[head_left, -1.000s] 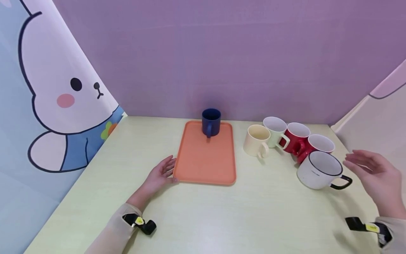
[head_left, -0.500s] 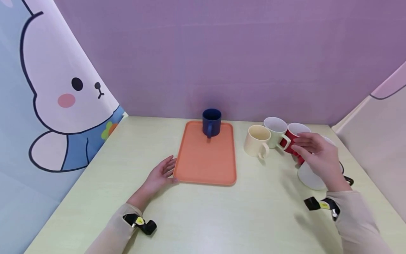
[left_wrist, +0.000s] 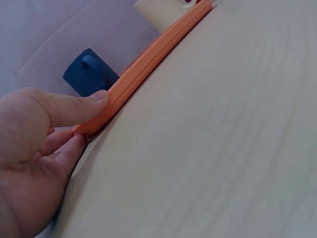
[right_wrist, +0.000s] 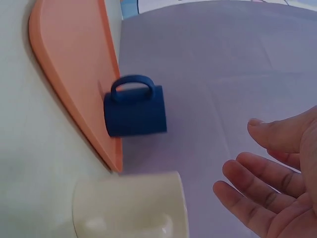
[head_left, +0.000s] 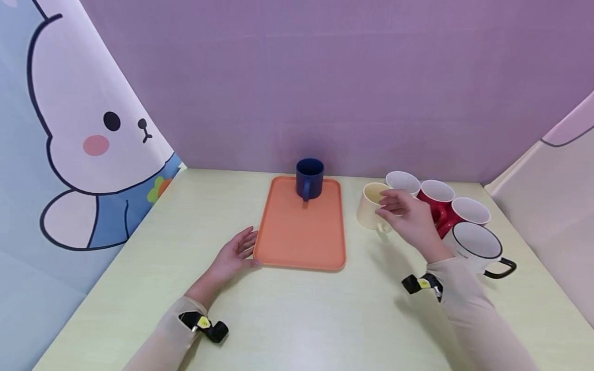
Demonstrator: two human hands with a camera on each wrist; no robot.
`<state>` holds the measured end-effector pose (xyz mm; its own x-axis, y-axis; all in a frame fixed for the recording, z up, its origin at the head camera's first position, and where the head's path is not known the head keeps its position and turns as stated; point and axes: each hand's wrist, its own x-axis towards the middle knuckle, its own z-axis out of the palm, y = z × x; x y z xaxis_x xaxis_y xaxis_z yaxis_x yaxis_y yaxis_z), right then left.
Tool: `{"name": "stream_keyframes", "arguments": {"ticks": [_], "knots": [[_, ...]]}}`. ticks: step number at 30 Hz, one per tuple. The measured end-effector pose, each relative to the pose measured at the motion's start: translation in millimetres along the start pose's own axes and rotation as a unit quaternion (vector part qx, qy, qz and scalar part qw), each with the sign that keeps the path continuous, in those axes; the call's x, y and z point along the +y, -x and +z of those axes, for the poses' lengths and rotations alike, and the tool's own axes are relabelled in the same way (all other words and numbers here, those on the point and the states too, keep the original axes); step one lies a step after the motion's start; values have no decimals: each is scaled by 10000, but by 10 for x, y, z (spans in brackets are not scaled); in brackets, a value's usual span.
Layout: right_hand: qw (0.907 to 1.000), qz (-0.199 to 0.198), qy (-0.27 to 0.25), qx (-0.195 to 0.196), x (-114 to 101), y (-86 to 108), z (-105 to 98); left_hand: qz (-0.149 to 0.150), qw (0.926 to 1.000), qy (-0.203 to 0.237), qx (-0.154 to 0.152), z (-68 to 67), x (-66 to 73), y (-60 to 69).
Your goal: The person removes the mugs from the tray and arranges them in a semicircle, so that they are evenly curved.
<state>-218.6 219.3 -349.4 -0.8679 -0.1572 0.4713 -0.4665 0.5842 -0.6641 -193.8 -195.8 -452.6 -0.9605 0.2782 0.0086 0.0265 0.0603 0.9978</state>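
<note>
An orange tray lies on the table with a dark blue mug upright at its far end. My left hand holds the tray's near left corner, the thumb on one side and the fingers on the other. In the left wrist view the thumb presses against the tray's rim. My right hand hovers by the cream mug, partly covering its rim and handle. The right wrist view shows the right hand's fingers spread and apart from the cream mug.
Right of the cream mug stand a pale green mug, a red mug with another red mug beside it, and a large white mug with black rim and handle. A purple backdrop rises behind the table.
My right hand has moved left from beyond the white mug, passing over the red mugs to the cream mug. The left hand, tray and mugs stay where they were.
</note>
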Motion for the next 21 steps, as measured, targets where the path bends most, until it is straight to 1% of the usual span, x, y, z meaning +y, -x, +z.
{"name": "stream_keyframes", "arguments": {"ticks": [5, 10, 15, 19, 21], "knots": [[9996, 47, -163, -210, 2, -95, 208, 31, 10000, -41, -16, 1, -1, -3], [9986, -31, -404, -333, 14, -194, 418, -5, 10000, 15, -20, 8, 0, -10], [9982, -89, -401, -430, 37, -285, 623, -40, 10000, 43, -22, 8, -2, -10], [9976, -29, -509, -459, 45, -358, 785, -52, 10000, -9, -9, 4, -3, -8], [9969, 77, -637, -465, 39, -394, 860, -53, 10000, -44, -9, 3, -1, -11]]}}
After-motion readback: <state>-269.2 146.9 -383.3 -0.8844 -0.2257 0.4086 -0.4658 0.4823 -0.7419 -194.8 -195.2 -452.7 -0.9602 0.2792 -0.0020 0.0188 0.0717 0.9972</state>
